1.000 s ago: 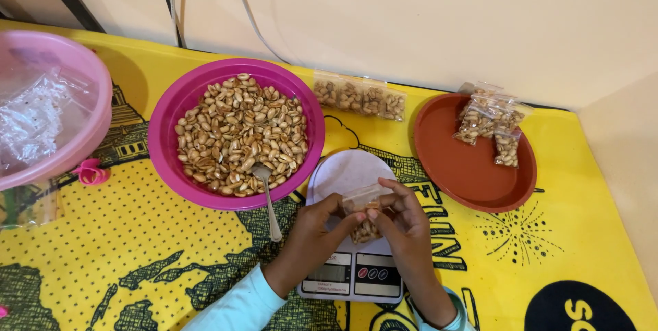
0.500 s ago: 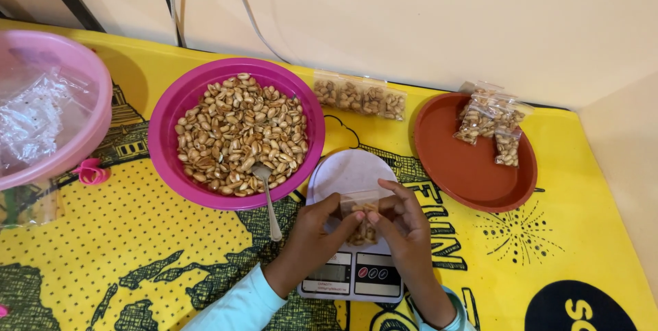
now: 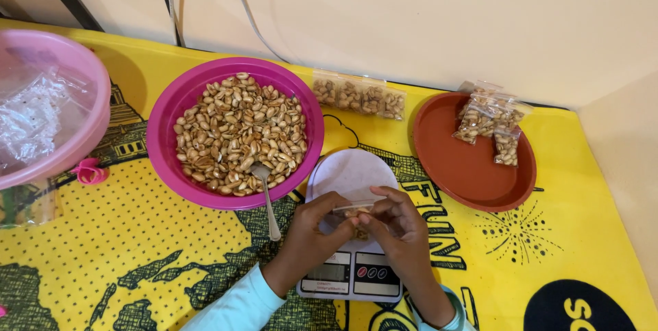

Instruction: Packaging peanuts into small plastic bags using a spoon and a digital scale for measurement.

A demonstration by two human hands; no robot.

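Above the kitchen scale (image 3: 350,262), left hand (image 3: 310,235) and right hand (image 3: 399,228) both pinched on a small clear bag (image 3: 354,216) partly filled with peanuts, fingertips meeting along its top edge. Behind the scale, magenta bowl (image 3: 164,129) heaped with peanuts, metal spoon (image 3: 266,194) resting bowl-end in the nuts, handle over the rim. Beside that, against the wall, a flat filled bag (image 3: 358,96) on the yellow cloth (image 3: 103,235). Further right, brown plate (image 3: 466,173) carrying three filled bags (image 3: 490,125) at its far edge. At far left, pink tub (image 3: 86,77) holding crumpled empty bags (image 3: 27,122).
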